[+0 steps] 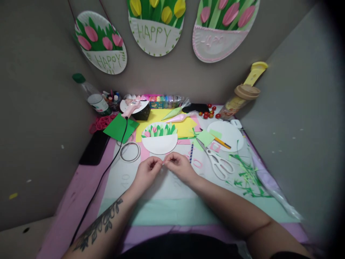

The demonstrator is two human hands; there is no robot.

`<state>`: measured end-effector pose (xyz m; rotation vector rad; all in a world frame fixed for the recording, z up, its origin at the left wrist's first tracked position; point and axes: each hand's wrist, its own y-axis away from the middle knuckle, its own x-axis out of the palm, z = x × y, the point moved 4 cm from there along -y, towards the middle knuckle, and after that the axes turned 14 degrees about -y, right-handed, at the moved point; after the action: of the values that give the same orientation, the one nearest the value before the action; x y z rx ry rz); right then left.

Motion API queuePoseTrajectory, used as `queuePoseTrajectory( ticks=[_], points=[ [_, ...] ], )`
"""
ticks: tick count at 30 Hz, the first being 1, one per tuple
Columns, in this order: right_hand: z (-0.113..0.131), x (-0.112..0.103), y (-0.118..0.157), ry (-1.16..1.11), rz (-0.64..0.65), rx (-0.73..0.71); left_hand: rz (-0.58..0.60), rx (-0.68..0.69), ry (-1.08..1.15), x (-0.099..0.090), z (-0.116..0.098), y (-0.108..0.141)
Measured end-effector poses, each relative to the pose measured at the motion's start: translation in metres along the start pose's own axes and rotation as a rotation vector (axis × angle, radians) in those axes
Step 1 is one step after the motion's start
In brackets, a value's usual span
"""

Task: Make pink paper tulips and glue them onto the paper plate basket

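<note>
My left hand [149,169] and my right hand [180,167] meet fingertip to fingertip over the white work sheet [153,187]. Both are pinched closed. Whatever lies between the fingertips is tiny and mostly hidden, so I cannot name it. Just beyond them lies a paper-plate basket [159,144], its white half-plate pocket filled with green paper leaves and a couple of pink paper tulips [154,130]. To the right of my right hand are a dark patterned pencil [191,153], a pink paper outline [197,163] and white-handled scissors [217,163].
A pink glue gun [131,108] trails a black cord on the left, near tape rolls [129,152] and a phone [94,148]. Green paper scraps [249,176], a white plate [229,135] and a tumbler [239,100] stand right. Finished plates [156,37] hang on the wall.
</note>
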<state>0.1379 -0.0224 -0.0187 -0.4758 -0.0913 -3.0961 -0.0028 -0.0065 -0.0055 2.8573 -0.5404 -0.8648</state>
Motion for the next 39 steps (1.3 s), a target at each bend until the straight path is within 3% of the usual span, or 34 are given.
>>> queuePoseTrajectory(
  ticks=[17, 28, 32, 39],
  points=[
    [-0.0010, -0.0027, -0.0022, 0.013, -0.054, -0.010, 0.045, -0.046, 0.168, 0.0029, 0.0025, -0.0006],
    [0.0003, -0.0024, 0.0016, 0.083, -0.096, -0.055, -0.067, 0.033, -0.142, -0.0004, -0.0019, 0.0009],
    [0.0016, -0.0080, 0.0025, 0.051, -0.184, -0.081, -0.101, 0.049, -0.159, -0.0035, -0.0039, 0.0020],
    [-0.0036, -0.0025, 0.0009, -0.010, -0.118, -0.052, -0.058, 0.079, -0.153, 0.0006, -0.0037, 0.0011]
  ],
)
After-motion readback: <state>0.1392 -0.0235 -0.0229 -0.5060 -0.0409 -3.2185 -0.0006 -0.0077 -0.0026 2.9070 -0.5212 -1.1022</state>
